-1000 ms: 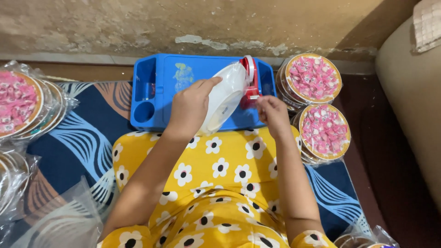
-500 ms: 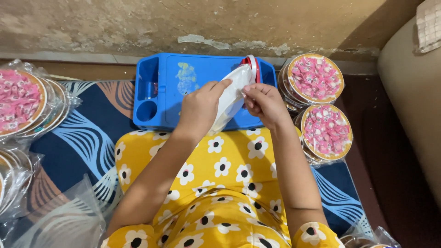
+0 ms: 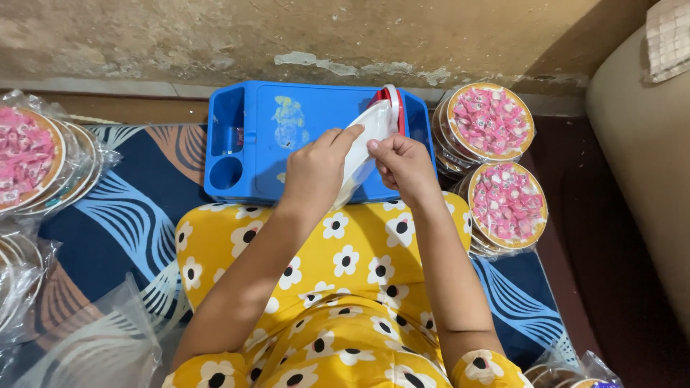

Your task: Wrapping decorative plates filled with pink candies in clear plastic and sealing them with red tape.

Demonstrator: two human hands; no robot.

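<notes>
Your left hand (image 3: 315, 172) and right hand (image 3: 404, 164) are close together, both pinching a clear plastic bag (image 3: 365, 140) that holds a white plate with a red rim. It sits over the right part of the blue tray (image 3: 251, 144), with stacked plates of pink sweets (image 3: 491, 121) just to the right.

round pink sweet packs (image 3: 491, 122) right, others (image 3: 25, 156) left

Tray (image 3: 259, 136) on the lap, against the wall; two stacked packs (image 3: 492, 122) beside its right edge; more packs (image 3: 29, 158) far left.
</notes>
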